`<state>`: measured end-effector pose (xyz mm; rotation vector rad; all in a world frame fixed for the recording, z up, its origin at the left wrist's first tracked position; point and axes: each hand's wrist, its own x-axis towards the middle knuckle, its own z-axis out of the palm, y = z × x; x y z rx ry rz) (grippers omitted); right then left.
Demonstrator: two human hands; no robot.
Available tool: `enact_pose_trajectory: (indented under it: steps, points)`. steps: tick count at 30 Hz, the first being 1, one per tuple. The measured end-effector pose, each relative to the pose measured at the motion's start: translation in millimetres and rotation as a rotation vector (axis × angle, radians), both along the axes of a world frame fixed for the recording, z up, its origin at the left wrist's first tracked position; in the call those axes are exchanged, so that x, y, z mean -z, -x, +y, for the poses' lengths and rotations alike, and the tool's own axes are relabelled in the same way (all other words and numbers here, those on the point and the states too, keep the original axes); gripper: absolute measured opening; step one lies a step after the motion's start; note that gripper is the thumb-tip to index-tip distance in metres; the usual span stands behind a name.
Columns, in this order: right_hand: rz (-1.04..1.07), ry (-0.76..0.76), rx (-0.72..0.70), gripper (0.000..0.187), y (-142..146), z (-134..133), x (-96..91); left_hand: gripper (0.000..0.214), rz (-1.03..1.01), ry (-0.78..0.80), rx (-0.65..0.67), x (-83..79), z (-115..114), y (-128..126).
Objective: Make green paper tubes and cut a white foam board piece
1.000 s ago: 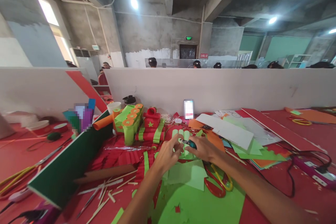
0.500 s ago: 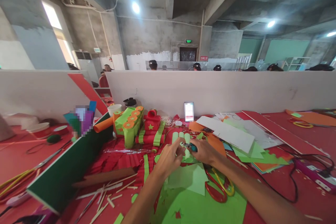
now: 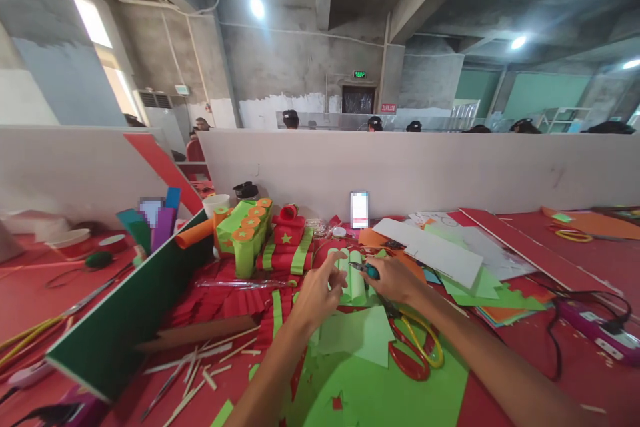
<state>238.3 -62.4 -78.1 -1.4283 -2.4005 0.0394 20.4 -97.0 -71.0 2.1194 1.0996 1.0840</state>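
Observation:
My left hand (image 3: 317, 292) is curled beside a row of light green paper rolls (image 3: 353, 279) lying on the red table, its fingertips pinching at the leftmost roll. My right hand (image 3: 396, 279) is closed round a small tool with a teal handle (image 3: 369, 271), whose tip points left over the rolls. Both forearms reach in from the bottom edge. Under my wrists lie sheets of green paper (image 3: 373, 383) and a folded light green piece (image 3: 357, 333).
Red and yellow scissors (image 3: 417, 349) lie by my right forearm. Paper models in green, orange and red (image 3: 267, 233) stand behind the rolls, with a phone (image 3: 359, 209) against the white partition (image 3: 425, 170). A dark green board (image 3: 125, 313), wooden sticks (image 3: 200, 370), loose paper sheets (image 3: 445, 253) and a power strip (image 3: 600, 333) surround them.
My hands have stayed together over the green rolls. The left fingers have opened a little and drawn slightly away from the tool tip. The camera has shifted a bit.

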Motion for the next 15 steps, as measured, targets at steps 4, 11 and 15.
enact_pose_trajectory:
  steps: [4, 11, 15]
  points:
    - [-0.015, 0.017, 0.088, 0.035, -6, 0, -6.6, 0.029, 0.041, 0.026, -0.020, 4.1, 3, -1]
    - [-0.022, 0.089, 0.250, 0.042, -31, -3, -10.7, 0.015, 0.096, 0.053, -0.012, 12.2, 7, 0]
    - [-0.051, 0.140, 0.326, 0.038, -56, -8, -3.9, 0.009, 0.064, 0.051, -0.008, 16.0, 11, 0]
